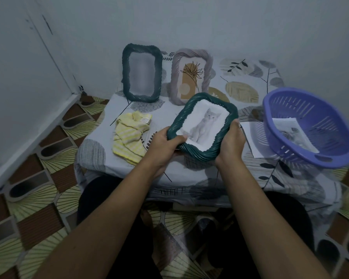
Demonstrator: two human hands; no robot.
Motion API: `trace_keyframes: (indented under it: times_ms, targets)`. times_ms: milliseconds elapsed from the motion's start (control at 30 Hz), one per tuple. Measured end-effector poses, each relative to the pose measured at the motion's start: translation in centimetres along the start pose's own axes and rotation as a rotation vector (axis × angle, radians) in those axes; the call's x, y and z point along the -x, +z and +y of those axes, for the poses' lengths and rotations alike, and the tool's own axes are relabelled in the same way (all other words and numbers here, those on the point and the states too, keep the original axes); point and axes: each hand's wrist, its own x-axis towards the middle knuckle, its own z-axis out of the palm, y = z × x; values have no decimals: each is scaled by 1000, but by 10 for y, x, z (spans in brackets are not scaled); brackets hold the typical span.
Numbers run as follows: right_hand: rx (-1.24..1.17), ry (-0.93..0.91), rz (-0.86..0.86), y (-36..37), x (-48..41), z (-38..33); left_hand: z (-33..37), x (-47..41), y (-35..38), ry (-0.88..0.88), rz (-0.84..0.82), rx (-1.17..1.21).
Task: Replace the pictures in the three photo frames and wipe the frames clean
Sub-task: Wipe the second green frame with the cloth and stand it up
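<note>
Held frame (208, 153): green with a twisted rim, tilted, held above the near middle of the table (244, 91) between both hands.
Cat picture (205, 123): a grey kitten print, showing in the held frame's opening.
Left hand (163, 146): grips the frame's near-left edge, with the thumb lying on the picture's lower corner.
Right hand (231, 141): grips the frame's right edge, with the fingers hidden behind it.
Dark frame (142, 77): upright at the back left by the wall, its pane blank grey.
Grey frame (191, 76): upright just right of the dark frame, holding a plant line drawing.
Cloth (130, 135): yellow striped, crumpled on the table left of the left hand.
Basket (270, 121): purple and slotted, tilted at the table's right side, blurred, with a printed sheet (294, 133) inside.
Paper (252, 137): white, flat on the table, partly under the basket.
Table: low, under a leaf-print cover.
</note>
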Motion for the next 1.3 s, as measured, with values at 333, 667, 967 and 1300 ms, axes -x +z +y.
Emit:
trace_keyframes:
  times_ms: [333, 667, 967, 1300]
  targets:
    - [93, 22, -167, -13, -2, -11, 13, 12, 8, 786, 180, -981]
    - [-92, 139, -302, -11, 2, -20, -13, -2, 8, 1122, 144, -1568]
    - [110, 43, -240, -20, -16, -12, -18, 7, -1, 912, -207, -1602]
    - [114, 66, -394, -23, -22, 0, -1, 3, 33, 493, 123, -1231]
